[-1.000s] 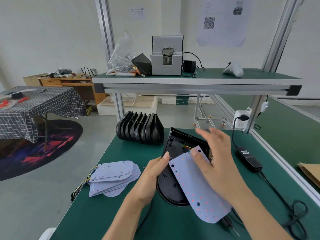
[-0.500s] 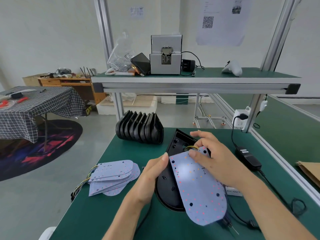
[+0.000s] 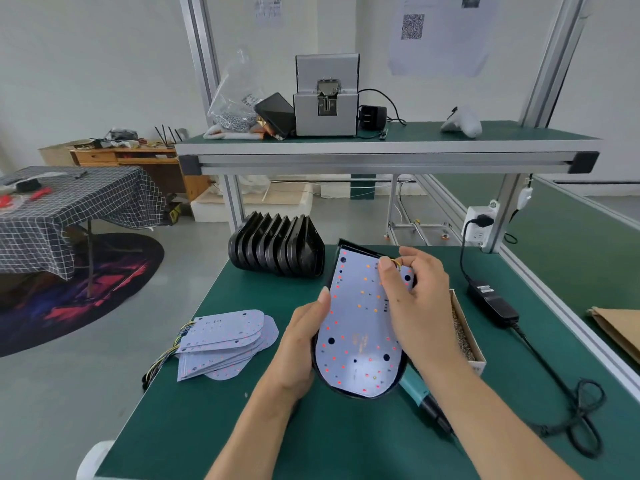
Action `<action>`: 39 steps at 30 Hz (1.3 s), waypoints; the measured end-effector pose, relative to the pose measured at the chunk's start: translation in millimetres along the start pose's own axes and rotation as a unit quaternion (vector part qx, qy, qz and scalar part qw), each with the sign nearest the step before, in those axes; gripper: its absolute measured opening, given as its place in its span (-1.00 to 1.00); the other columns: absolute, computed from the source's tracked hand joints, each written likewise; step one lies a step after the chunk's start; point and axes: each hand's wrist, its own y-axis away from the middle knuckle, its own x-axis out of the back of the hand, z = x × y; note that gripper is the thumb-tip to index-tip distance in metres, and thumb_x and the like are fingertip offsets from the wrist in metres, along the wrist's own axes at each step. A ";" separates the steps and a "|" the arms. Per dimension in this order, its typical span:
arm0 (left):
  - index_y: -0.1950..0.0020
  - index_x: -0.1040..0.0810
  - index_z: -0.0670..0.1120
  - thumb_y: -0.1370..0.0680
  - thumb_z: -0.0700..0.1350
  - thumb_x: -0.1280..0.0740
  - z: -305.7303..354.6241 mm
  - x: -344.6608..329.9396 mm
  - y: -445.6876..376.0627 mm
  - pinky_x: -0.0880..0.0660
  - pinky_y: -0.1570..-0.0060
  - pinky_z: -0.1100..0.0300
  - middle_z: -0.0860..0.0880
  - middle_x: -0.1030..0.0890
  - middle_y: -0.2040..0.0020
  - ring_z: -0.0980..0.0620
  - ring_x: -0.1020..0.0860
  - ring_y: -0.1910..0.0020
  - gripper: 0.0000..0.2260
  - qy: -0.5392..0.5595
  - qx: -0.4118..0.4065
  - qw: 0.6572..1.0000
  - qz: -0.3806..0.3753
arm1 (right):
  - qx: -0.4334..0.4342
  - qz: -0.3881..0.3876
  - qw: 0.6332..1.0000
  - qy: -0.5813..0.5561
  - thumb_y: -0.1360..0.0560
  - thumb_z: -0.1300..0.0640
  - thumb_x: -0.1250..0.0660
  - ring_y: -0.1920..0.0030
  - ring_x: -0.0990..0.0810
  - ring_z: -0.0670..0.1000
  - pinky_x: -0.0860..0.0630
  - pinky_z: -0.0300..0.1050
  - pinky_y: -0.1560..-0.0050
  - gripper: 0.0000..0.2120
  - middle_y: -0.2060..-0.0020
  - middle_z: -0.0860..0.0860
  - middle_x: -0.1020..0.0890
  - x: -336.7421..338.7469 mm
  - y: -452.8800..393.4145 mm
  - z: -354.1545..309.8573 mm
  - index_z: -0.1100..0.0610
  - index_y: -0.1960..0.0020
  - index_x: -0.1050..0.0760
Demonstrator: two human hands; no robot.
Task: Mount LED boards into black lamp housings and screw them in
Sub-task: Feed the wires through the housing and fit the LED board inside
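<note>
White spare boards (image 3: 225,341): stacked at near left, still unmounted.
Empty housings (image 3: 277,247): row at far left, waiting.
Left hand (image 3: 298,344): curled round the black housing (image 3: 349,391) edge, steadying it.
LED board (image 3: 356,327): lying in that housing, centre.
Right hand (image 3: 415,299): pinching the board's wires (image 3: 394,263) at the far end.
Progress: early; no screws seem driven yet.
Screwdriver (image 3: 422,403): near right, untouched.

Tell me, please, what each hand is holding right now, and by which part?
Left hand grips the black plastic lamp housing by its left rim. Right hand pinches the yellow wires at the white LED board's top.
</note>
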 end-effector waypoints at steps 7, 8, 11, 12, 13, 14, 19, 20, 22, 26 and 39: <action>-0.36 -0.62 -0.17 -0.62 0.28 -0.32 7.0 -1.3 5.8 -0.57 -0.18 0.05 -0.22 -0.66 -0.29 -0.21 -0.64 -0.28 -0.43 -0.037 0.001 0.999 -0.023 | 0.012 0.024 0.999 -0.034 -0.63 -0.09 -0.37 -0.36 -0.43 -0.02 -0.34 0.18 -0.43 -0.86 -0.22 -0.16 -0.48 0.7 1.2 -3.9 -0.04 0.01 -0.54; -0.33 -0.64 -0.16 -0.60 0.27 -0.36 8.8 -0.8 5.5 -0.58 -0.15 0.08 -0.21 -0.67 -0.27 -0.19 -0.66 -0.24 -0.45 -0.040 0.005 0.999 -0.023 | 0.011 0.025 0.999 -0.028 -0.63 -0.11 -0.36 -0.35 -0.43 -0.02 -0.33 0.19 -0.43 -0.85 -0.22 -0.14 -0.48 0.7 0.9 -3.5 -0.04 0.00 -0.53; -0.23 -0.70 -0.11 -0.52 0.15 -0.47 11.4 2.1 4.3 -0.60 -0.06 0.11 -0.16 -0.72 -0.17 -0.12 -0.70 -0.12 -0.58 -0.042 0.025 0.998 -0.030 | 0.041 0.031 0.998 0.033 -0.59 -0.22 -0.27 -0.31 -0.43 -0.03 -0.31 0.21 -0.43 -0.66 -0.22 -0.10 -0.47 1.1 2.0 -3.0 0.06 -0.03 -0.55; -0.19 -0.72 -0.08 -0.50 0.09 -0.48 11.6 2.9 4.3 -0.61 -0.04 0.12 -0.15 -0.73 -0.15 -0.10 -0.71 -0.09 -0.64 -0.038 0.033 0.998 -0.028 | 0.061 0.036 0.996 0.055 -0.57 -0.25 -0.25 -0.30 -0.44 -0.03 -0.28 0.18 -0.44 -0.61 -0.21 -0.09 -0.47 1.4 3.0 -3.5 0.08 -0.03 -0.55; -0.16 -0.73 -0.06 -0.47 0.05 -0.47 11.8 3.0 4.5 -0.62 0.00 0.13 -0.14 -0.74 -0.12 -0.09 -0.72 -0.06 -0.68 -0.032 0.041 0.998 -0.025 | 0.080 0.042 0.993 0.074 -0.56 -0.27 -0.22 -0.30 -0.44 -0.03 -0.25 0.14 -0.44 -0.58 -0.20 -0.09 -0.46 1.7 4.0 -3.8 0.10 -0.02 -0.55; -0.13 -0.75 -0.06 -0.45 0.02 -0.47 12.0 2.8 4.7 -0.62 0.03 0.14 -0.13 -0.75 -0.09 -0.08 -0.73 -0.03 -0.70 -0.025 0.050 0.998 -0.022 | 0.097 0.047 0.990 0.089 -0.56 -0.27 -0.19 -0.30 -0.45 -0.02 -0.21 0.09 -0.43 -0.56 -0.19 -0.09 -0.45 2.1 4.8 -3.4 0.10 0.00 -0.54; -0.13 -0.74 -0.08 -0.48 0.05 -0.49 13.7 -1.7 4.5 -0.63 -0.10 0.02 -0.19 -0.73 -0.15 -0.18 -0.71 -0.13 -0.70 -0.065 0.058 0.996 -0.023 | 0.113 0.047 0.987 0.106 -0.59 -0.24 -0.20 -0.18 -0.44 -0.10 -0.26 0.16 -0.39 -0.60 -0.18 -0.07 -0.43 2.4 3.0 4.1 0.10 -0.03 -0.52; -0.14 -0.74 -0.08 -0.49 0.06 -0.49 13.5 -2.2 4.3 -0.63 -0.14 -0.01 -0.19 -0.72 -0.16 -0.20 -0.70 -0.15 -0.69 -0.072 0.057 0.996 -0.019 | 0.113 0.047 0.987 0.100 -0.60 -0.21 -0.23 -0.12 -0.43 -0.11 -0.30 0.18 -0.35 -0.64 -0.15 -0.08 -0.43 2.2 2.0 5.5 0.09 -0.04 -0.52; -0.17 -0.73 -0.08 -0.54 0.06 -0.47 13.4 -2.7 4.0 -0.62 -0.19 -0.04 -0.19 -0.72 -0.19 -0.21 -0.69 -0.18 -0.71 -0.075 0.057 0.995 -0.014 | 0.120 0.047 0.987 0.099 -0.60 -0.14 -0.29 -0.02 -0.44 -0.07 -0.34 0.16 -0.28 -0.72 -0.12 -0.09 -0.42 1.3 0.8 7.5 0.08 -0.05 -0.50; -0.17 -0.73 -0.11 -0.56 -0.01 -0.46 14.4 -4.7 3.7 -0.64 -0.12 0.01 -0.20 -0.71 -0.19 -0.21 -0.70 -0.18 -0.75 -0.063 0.055 0.996 0.001 | 0.151 0.055 0.979 0.123 -0.62 -0.14 -0.28 -0.02 -0.46 -0.04 -0.30 0.03 -0.19 -0.73 -0.11 -0.09 -0.41 1.3 1.8 8.2 0.08 -0.06 -0.48; -0.14 -0.74 -0.08 -0.56 -0.02 -0.42 10.7 -6.7 7.6 -0.65 -0.07 0.06 -0.19 -0.72 -0.17 -0.19 -0.71 -0.15 -0.77 -0.047 0.052 0.997 0.032 | 0.164 0.016 0.979 0.117 -0.55 -0.17 -0.34 -0.05 -0.48 -0.17 -0.43 -0.24 -0.10 -0.62 -0.14 -0.06 -0.49 14.4 13.0 11.3 0.07 -0.20 -0.44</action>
